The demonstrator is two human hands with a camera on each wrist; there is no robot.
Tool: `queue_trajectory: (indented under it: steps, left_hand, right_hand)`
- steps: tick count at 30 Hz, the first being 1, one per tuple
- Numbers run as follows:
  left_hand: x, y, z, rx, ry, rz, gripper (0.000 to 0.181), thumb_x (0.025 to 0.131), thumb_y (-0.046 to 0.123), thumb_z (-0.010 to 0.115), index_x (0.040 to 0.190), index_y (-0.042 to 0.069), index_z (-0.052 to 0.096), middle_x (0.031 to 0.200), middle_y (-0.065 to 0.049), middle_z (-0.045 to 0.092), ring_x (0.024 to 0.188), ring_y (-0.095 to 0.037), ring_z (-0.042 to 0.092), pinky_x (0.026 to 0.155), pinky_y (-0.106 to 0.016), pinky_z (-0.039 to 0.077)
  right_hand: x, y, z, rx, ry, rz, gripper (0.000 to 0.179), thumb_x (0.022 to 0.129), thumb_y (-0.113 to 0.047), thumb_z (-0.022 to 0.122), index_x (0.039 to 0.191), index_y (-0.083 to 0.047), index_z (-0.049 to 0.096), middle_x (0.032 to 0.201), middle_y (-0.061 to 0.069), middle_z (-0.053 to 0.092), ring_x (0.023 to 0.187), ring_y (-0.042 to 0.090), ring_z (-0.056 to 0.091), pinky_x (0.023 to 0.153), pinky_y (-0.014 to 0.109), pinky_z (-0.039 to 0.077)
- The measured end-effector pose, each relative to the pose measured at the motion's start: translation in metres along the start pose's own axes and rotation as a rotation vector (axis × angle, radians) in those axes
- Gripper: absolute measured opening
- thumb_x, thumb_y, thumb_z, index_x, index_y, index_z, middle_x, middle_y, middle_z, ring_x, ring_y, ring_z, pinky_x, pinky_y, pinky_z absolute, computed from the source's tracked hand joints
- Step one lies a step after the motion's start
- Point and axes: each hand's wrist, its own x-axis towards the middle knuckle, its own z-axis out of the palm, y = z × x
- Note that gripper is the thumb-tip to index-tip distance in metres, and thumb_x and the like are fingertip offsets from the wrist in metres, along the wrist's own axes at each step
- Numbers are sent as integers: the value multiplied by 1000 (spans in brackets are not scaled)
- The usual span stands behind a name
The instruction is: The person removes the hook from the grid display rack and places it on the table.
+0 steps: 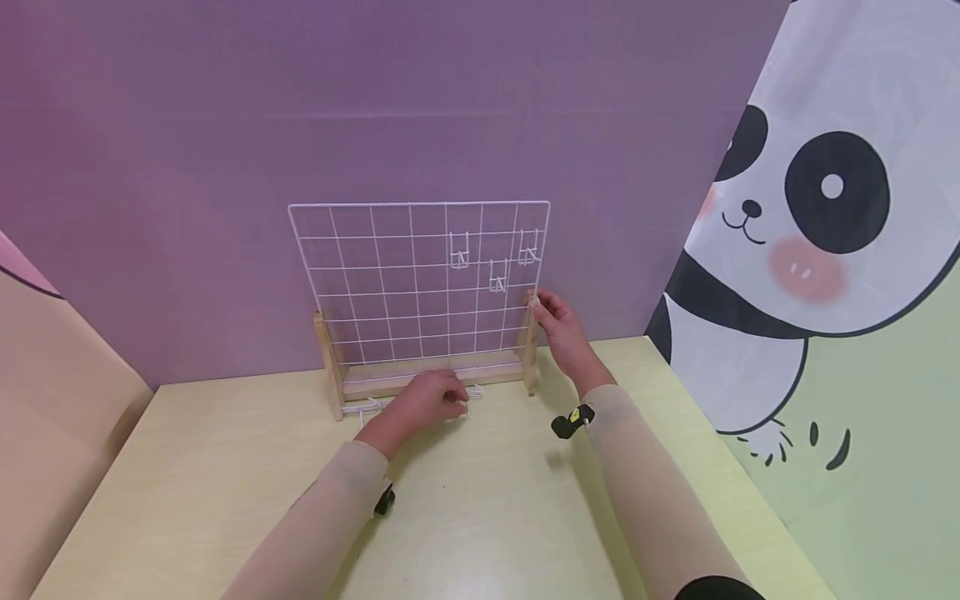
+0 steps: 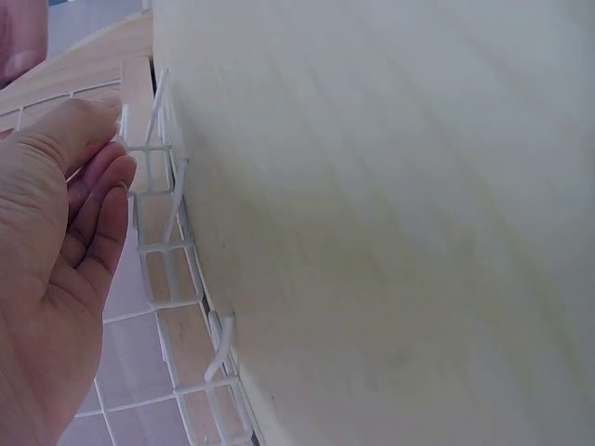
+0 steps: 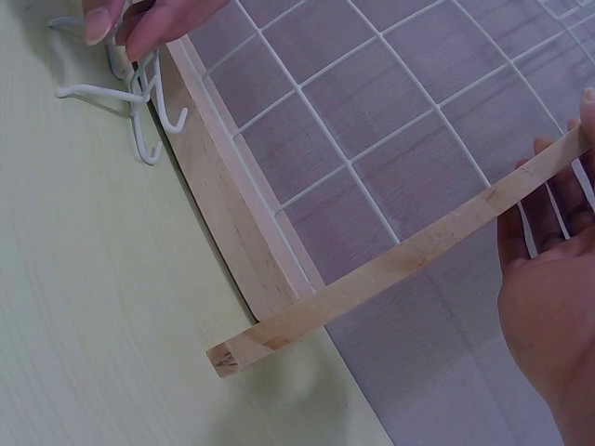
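Note:
A white wire grid panel [image 1: 390, 267] stands upright in a wooden stand [image 1: 375, 389]. My right hand [image 1: 562, 333] grips the top of the stand's right post [image 3: 409, 265], its thumb in front and fingers behind. At the foot of the stand, my left hand [image 1: 427, 400] pinches a white wire hook [image 3: 139, 88] between thumb and fingertips. Several more white hooks [image 2: 177, 269] lie in a row along the stand's base, partly hidden by that hand in the head view. Three hooks [image 1: 498, 279] hang on the upper right of the grid.
A pale wooden table [image 1: 247, 492] carries the stand near its back edge. Behind it rises a purple backdrop [image 1: 187, 167]. On the right is a wall panel with a printed panda [image 1: 832, 192], and a pinkish panel [image 1: 60, 400] borders the left side.

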Motion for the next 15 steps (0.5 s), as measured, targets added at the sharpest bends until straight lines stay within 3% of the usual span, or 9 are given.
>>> queue_trajectory:
  steps: [7, 10, 15]
  left_hand:
    - [1, 2, -9, -54, 47, -85, 7, 98, 11, 86, 104, 10, 83, 98, 4, 71, 94, -16, 68, 89, -36, 62]
    - [3, 7, -18, -95, 88, -136, 9, 100, 14, 84, 108, 10, 82, 102, 1, 72, 100, -21, 68, 94, -41, 62]
    - [8, 14, -31, -155, 176, -161, 11, 102, 15, 82, 112, 10, 80, 109, -3, 72, 107, -27, 69, 100, -47, 61]
  right_hand:
    - [0, 0, 1, -1, 5, 2, 43, 116, -15, 58, 155, 2, 54, 150, 16, 59, 138, 23, 54, 130, 45, 36]
    - [0, 0, 1, -3, 4, 7, 44, 116, -15, 58, 156, 1, 53, 152, 17, 58, 141, 24, 53, 131, 44, 35]
    - [-1, -1, 2, -10, 7, 3, 43, 117, -15, 57, 156, 2, 53, 151, 16, 59, 138, 22, 54, 130, 43, 36]
